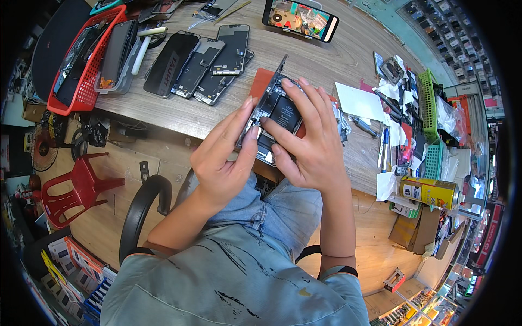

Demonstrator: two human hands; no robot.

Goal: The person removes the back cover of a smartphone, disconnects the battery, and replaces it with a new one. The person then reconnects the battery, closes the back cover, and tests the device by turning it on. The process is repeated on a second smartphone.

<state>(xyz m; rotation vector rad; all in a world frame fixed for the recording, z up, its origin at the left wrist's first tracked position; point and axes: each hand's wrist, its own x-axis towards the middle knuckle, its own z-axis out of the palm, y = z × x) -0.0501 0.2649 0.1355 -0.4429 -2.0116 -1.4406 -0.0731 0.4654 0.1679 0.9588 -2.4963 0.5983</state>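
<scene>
An opened smartphone lies at the table's front edge, its black battery [284, 115] and inner parts exposed. Its screen panel [273, 82] stands tilted up along the left side of the body. My left hand [220, 155] pinches the lower part of this panel between thumb and fingers. My right hand [319, 138] spans the phone body, index fingertip pressed on the inside near the panel's base. Its other fingers rest along the far and right edges, and the thumb is at the near end. Whatever lies under the index fingertip is hidden. An orange-red mat [261, 81] shows beneath the phone.
Several loose phone screens [198, 68] lie at the back left, beside a red basket [111, 32] and a clear tray [125, 79]. A phone playing video [302, 20] stands at the back. Right are white paper [359, 101], a screwdriver [365, 127], a green basket [428, 103] and a yellow can [429, 192].
</scene>
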